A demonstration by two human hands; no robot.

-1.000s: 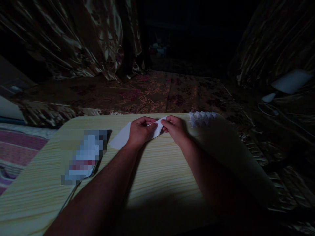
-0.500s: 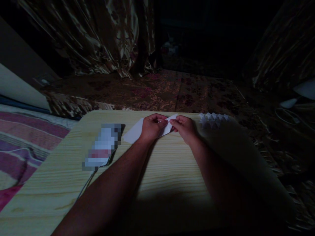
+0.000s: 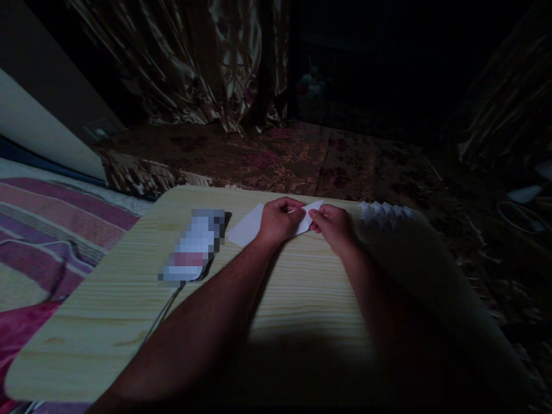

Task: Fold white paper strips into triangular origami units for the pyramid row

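Observation:
A strip of white paper (image 3: 248,226) lies on the far part of a light wooden table (image 3: 293,293). My left hand (image 3: 278,221) is closed on the paper's middle, fingers curled over a fold. My right hand (image 3: 334,225) pinches the paper's right end, where a folded corner points up. The two hands almost touch. To the right of my right hand stands a cluster of small folded white paper pieces (image 3: 386,211) at the table's far edge.
A blurred-out phone-like object (image 3: 194,247) with a cable lies left of the paper. Striped bedding (image 3: 52,230) is at the left. Patterned floor covering and shiny curtains (image 3: 194,69) lie beyond the table. The room is dim.
The view has shifted to the left, so table and hands sit further right in the frame. The hands keep the same grip on the paper, working the fold.

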